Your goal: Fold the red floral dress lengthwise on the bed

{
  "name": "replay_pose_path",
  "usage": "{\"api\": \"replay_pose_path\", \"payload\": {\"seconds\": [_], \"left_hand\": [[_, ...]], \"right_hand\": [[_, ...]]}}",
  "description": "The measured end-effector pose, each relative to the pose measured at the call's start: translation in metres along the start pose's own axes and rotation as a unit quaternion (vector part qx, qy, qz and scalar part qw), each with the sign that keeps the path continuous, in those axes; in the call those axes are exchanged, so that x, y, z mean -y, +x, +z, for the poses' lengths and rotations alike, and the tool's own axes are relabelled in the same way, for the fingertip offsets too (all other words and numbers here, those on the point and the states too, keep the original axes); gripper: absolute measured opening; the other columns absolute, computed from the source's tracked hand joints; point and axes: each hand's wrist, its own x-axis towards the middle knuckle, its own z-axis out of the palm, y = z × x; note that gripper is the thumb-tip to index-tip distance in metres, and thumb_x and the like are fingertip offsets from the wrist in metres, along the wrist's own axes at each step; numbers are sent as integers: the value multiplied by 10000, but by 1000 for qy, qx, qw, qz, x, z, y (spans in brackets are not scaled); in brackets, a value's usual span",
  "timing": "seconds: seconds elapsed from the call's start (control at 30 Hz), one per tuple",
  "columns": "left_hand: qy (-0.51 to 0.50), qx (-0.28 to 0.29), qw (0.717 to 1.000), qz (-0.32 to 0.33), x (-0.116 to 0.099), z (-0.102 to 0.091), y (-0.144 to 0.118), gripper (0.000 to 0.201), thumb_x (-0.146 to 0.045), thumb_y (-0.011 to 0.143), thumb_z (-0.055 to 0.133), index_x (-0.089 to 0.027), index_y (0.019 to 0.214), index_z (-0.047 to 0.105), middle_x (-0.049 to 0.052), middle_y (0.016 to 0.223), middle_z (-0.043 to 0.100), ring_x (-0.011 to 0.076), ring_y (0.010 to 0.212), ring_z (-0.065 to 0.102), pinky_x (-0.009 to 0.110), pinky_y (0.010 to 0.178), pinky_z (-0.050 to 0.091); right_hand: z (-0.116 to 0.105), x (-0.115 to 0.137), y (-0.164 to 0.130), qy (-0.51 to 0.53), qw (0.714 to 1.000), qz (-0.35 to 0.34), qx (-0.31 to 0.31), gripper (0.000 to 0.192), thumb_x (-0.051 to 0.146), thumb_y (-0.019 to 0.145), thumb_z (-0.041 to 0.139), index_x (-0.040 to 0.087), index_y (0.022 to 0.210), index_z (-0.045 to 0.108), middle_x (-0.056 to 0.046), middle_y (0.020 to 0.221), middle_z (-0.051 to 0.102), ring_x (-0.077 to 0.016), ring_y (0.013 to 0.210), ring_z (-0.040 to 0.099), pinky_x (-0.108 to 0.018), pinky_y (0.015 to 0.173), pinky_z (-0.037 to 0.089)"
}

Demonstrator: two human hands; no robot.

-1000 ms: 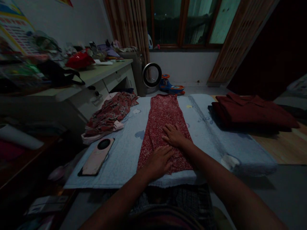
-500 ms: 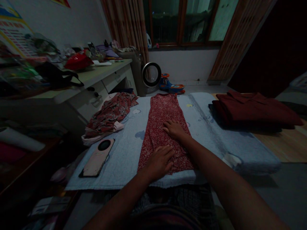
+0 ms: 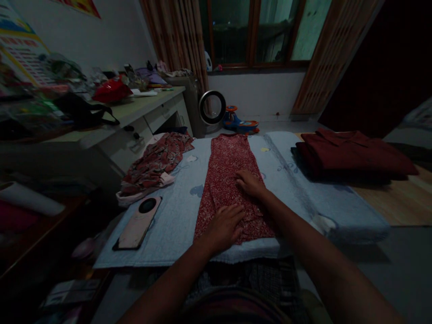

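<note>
Red floral dress lies flat, folded into a long narrow strip, down the middle of the pale blue towel that covers the work surface; the near hem sits at the near edge and the neckline points far, toward the window. Left hand lies palm-down on the near end, fingers spread, pinning the cloth and gripping nothing. Right hand is also flat and unclenched, pressing the dress around mid-length, slightly right of centre. Neither hand pinches fabric.

Judged step: smoothing the lengthwise fold, with creases showing between the two hands. The next move likely calls for a flat strip with aligned edges, then a grip on one end to fold it across; the thin cloth could bunch if dragged.

On the left of the towel, a pink phone lies face down near the near edge, apart from the dress. A crumpled patterned garment sits farther left, hanging off the towel edge. Folded dark red clothes are stacked at the right, well apart. The cluttered desk stands far left, and a ride-on toy car stands on the floor beyond the towel.
</note>
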Motion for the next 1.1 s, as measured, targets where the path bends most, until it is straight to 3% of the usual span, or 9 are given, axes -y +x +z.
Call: {"api": "replay_pose_path", "payload": {"seconds": [0.17,0.27,0.5,0.73,0.97,1.1], "left_hand": [[-9,-7,1000,-6,-4,0,4,485,-295,919,591,-217,1391,509,62,1454,548,264,1403,406,485,1170,303],[-4,-10,1000,-4,-8,0,5,517,-379,914,613,-225,1395,504,71,1453,543,291,1409,387,512,1166,294],[24,-9,1000,0,-11,4,3,623,-568,884,609,-257,1413,501,95,1452,522,341,1411,358,565,1156,276],[34,-6,999,6,-14,-5,9,456,-525,928,568,-265,1302,596,74,1354,582,304,1313,443,510,1084,354],[56,-3,998,3,-17,-20,25,301,-408,1019,428,-237,1113,657,59,1120,681,251,1116,561,470,1008,361],[59,-3,998,15,-15,-17,36,296,-380,1014,444,-242,1224,602,61,1149,660,240,1092,560,412,965,410]], "right_hand": [[1,10,-48,-53,998,11,-8,377,308,952,550,174,1302,582,-138,1392,538,-281,1272,478,-441,1078,351],[2,16,-60,-77,997,19,-8,391,329,966,527,182,1326,566,-128,1429,517,-284,1300,454,-446,1094,331],[-5,19,-52,-120,992,24,3,378,369,993,483,204,1326,552,-128,1355,557,-290,1201,499,-445,1017,365],[-5,13,-42,-150,988,28,14,324,369,998,474,237,1268,592,-123,1281,584,-298,1152,517,-435,968,388],[-5,-3,-40,-54,998,20,14,317,249,988,468,179,1264,607,-110,1270,617,-230,1172,550,-369,1012,399],[-4,-13,-50,18,999,-33,38,378,212,982,438,131,1332,556,-134,1342,601,-208,1238,540,-370,1057,405]]}}
